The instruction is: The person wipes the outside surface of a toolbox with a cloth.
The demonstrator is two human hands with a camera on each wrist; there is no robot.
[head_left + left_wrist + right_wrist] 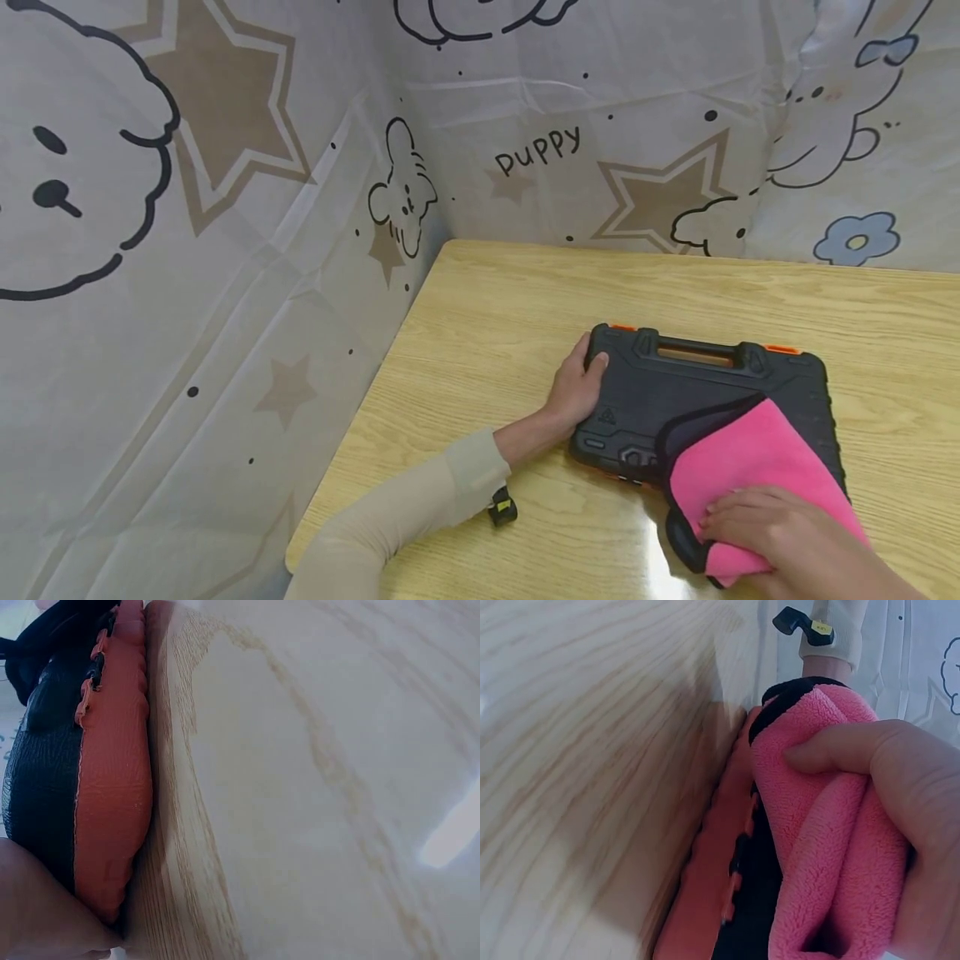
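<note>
A black tool case [637, 379] with orange edges lies flat on the wooden table, its handle toward the back. My left hand [577, 385] grips the case's left side, thumb on top; in the left wrist view part of that hand [45, 907] meets the case's end, beside the orange lower half [112, 787]. My right hand [772, 529] holds a pink cloth [750, 458] with a black border over the front right of the case. In the right wrist view the thumb presses into the bunched cloth [810, 825], and the case's orange side [705, 877] shows beside it.
The wooden table [480, 333] extends around the case, with its left edge running along a hanging printed sheet [225, 375]. Another printed sheet [645, 100] stands behind the back edge. A small black strap device [502, 506] is on the left wrist.
</note>
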